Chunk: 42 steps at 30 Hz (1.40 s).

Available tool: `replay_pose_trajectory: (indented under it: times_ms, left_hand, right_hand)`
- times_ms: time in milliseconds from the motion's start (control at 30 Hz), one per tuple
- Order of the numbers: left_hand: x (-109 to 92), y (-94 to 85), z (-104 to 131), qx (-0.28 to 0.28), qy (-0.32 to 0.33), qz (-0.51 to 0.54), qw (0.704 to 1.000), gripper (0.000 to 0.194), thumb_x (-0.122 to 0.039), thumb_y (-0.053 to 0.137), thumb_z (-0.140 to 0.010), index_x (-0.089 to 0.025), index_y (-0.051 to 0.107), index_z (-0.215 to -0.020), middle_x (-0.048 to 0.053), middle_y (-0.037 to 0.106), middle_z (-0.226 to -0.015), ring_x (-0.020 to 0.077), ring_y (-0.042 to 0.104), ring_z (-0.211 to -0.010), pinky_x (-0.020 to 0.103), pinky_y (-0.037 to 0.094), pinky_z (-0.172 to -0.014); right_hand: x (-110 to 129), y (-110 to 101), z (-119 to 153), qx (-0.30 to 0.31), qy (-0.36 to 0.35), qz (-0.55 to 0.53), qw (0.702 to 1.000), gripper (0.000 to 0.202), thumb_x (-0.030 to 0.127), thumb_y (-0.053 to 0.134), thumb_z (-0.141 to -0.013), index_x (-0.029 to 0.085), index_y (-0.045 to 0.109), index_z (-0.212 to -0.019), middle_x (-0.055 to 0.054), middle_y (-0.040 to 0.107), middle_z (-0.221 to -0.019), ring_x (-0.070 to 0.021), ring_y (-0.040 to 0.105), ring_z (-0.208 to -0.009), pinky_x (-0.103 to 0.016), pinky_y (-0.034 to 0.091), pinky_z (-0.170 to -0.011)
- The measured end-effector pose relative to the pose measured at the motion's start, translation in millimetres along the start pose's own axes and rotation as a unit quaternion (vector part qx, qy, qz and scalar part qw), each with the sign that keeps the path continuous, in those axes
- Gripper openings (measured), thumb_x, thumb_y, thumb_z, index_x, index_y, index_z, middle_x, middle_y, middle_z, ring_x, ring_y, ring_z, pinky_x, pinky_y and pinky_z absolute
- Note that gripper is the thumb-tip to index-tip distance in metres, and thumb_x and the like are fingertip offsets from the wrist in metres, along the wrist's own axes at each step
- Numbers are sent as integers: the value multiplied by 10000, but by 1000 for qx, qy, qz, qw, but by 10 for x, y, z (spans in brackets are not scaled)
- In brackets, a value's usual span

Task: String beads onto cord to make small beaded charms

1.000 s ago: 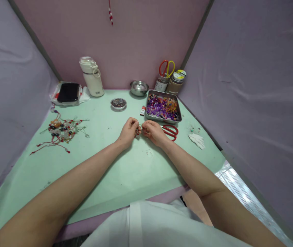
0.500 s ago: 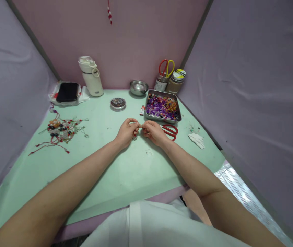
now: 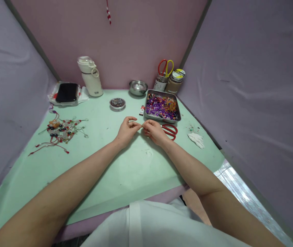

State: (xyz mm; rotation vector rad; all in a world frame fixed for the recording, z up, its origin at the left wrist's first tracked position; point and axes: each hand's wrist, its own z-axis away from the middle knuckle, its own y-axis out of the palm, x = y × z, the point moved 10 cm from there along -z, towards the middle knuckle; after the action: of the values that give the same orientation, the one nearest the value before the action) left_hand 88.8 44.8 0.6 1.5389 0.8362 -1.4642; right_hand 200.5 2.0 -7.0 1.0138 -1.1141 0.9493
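Left hand (image 3: 129, 130) and right hand (image 3: 156, 132) pinch narrow, tips nearly meeting; I can't tell what's held | scissors (image 3: 171, 133) beside right hand, bead tray (image 3: 165, 120) just beyond, likely for easy reach

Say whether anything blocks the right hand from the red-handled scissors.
Nothing visible does: the red-handled scissors lie just beside the right hand, handles uncovered. Their blades run out of sight behind the hand, so that stretch can't be judged.

Left hand (image 3: 127, 132), right hand (image 3: 155, 132) — pinching, close together
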Motion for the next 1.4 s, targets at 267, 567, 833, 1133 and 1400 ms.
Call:
replay_pose_trajectory:
  times_ms: [267,567,833,1133,1400]
  left_hand:
    - [-254,33,134,-15,141,-211,967,361,-55,546,-724,-217,438,-1028,-22,649,-753,120,556,-650,253,398,-654]
    - [-292,73,171,-24,176,-259,949,400,-33,554,-709,-231,454,-1042,-20,626,-763,143,549,-662,256,366,-642]
    - [-297,7,176,-46,152,-230,960,382,-91,581,-742,-227,434,-1067,-16,654,-782,126,564,-650,255,391,-654]
    - [-120,-131,54,-78,72,-90,990,408,-147,652,-702,-215,409,-1023,-28,654,-730,118,598,-656,247,425,-661]
    - [-43,-111,61,-77,-4,-21,997,427,-153,681,-668,-212,439,-1015,-36,650,-711,98,533,-558,227,375,-542]
  right_hand:
    - [554,34,212,-63,-297,302,903,89,232,627,-742,224,550,-788,-12,534,-853,-169,490,-788,-314,400,-748]
    - [565,110,251,-64,-321,371,869,79,215,610,-780,230,544,-738,-30,527,-855,-207,515,-875,-348,415,-806]
    - [583,120,266,-54,-323,355,876,83,188,557,-820,225,582,-750,-34,539,-857,-209,536,-892,-356,421,-821]
    - [533,127,233,-34,-323,352,878,95,222,519,-882,220,599,-831,-55,544,-920,-212,518,-944,-366,411,-862]
    - [524,95,209,-39,-316,353,880,105,213,522,-877,229,613,-826,-50,543,-916,-210,514,-943,-366,412,-858]
